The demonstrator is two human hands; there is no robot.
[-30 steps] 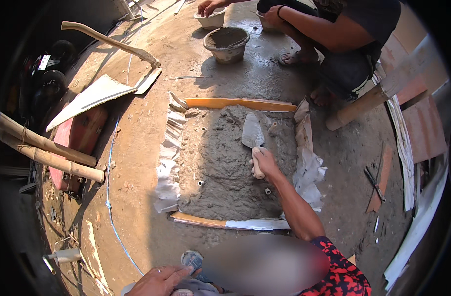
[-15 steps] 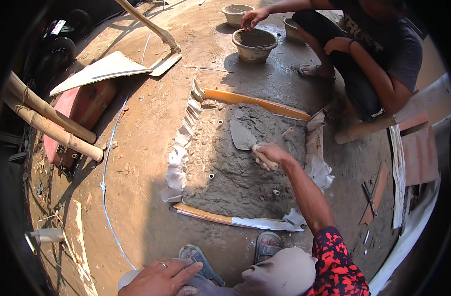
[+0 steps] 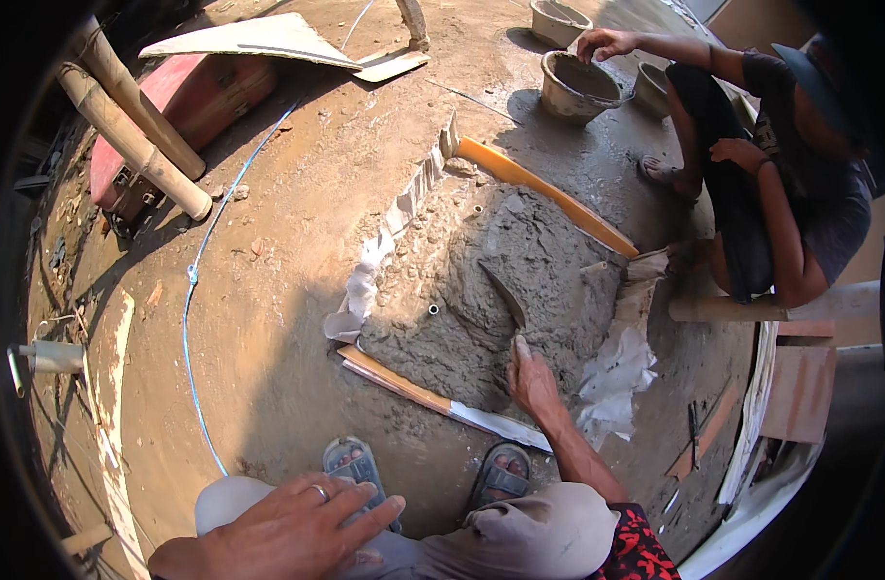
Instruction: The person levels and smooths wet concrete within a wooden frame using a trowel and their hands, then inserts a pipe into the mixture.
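Observation:
My right hand (image 3: pixel 535 383) is closed round the handle of a trowel (image 3: pixel 504 294). The trowel's blade is turned nearly on edge against wet grey mortar (image 3: pixel 559 256). This mortar fills a low form on the ground, bounded by an orange-brown board (image 3: pixel 549 195) at the far side, a partly white-wrapped board (image 3: pixel 404 390) at the near side, and crumpled sheeting along the left and right. A short pipe end (image 3: pixel 434 309) pokes out of the mortar. My left hand (image 3: pixel 288 522), wearing a ring, lies over my left knee with its fingers stretched out, holding nothing.
Another person (image 3: pixel 800 184) squats at the right, one hand above a mortar tub (image 3: pixel 580 89); more tubs stand close by. Bamboo poles (image 3: pixel 138 145) and a red case (image 3: pixel 177 101) are at the left. Blue string (image 3: pixel 192 275) runs along the ground. My sandals are beside the near board.
The trowel has tipped from lying flat to nearly on edge, and my right hand has drawn nearer to me. The view has turned; my left hand's fingers are more spread.

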